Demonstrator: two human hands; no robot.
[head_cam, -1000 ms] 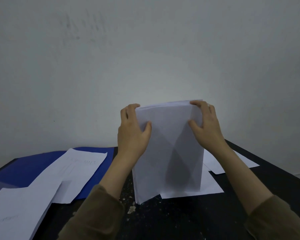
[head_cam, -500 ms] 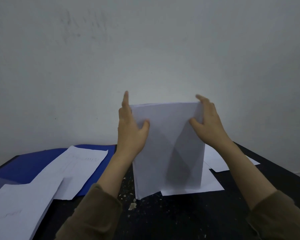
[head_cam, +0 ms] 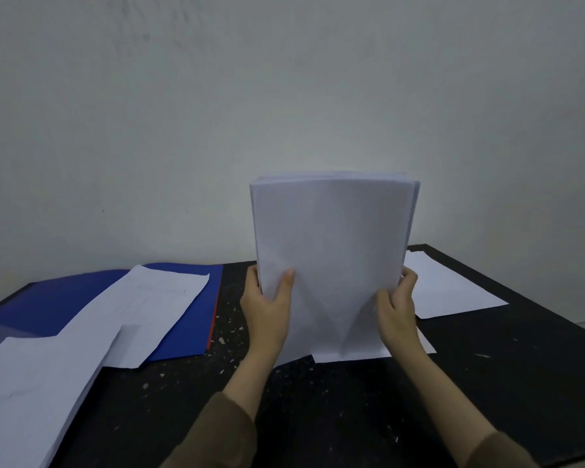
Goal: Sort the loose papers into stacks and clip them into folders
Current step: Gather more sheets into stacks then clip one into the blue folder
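Fingers point(head_cam: 286, 282) of left hand point(head_cam: 267, 309) and right hand point(head_cam: 397, 307) clasped round the lower side edges of an upright paper stack point(head_cam: 331, 251), thumbs in front. Bottom edge down at the black surface point(head_cam: 318, 417). Left: blue folder point(head_cam: 58, 298) under loose sheets point(head_cam: 139, 309). Right: single sheet point(head_cam: 449, 288) lying flat.

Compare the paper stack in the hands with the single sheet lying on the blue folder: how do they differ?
The paper stack stands upright, gripped by the left hand and right hand; the single sheet lies flat on the blue folder, untouched. The stack is many sheets thick; the sheet is one. Both are white.
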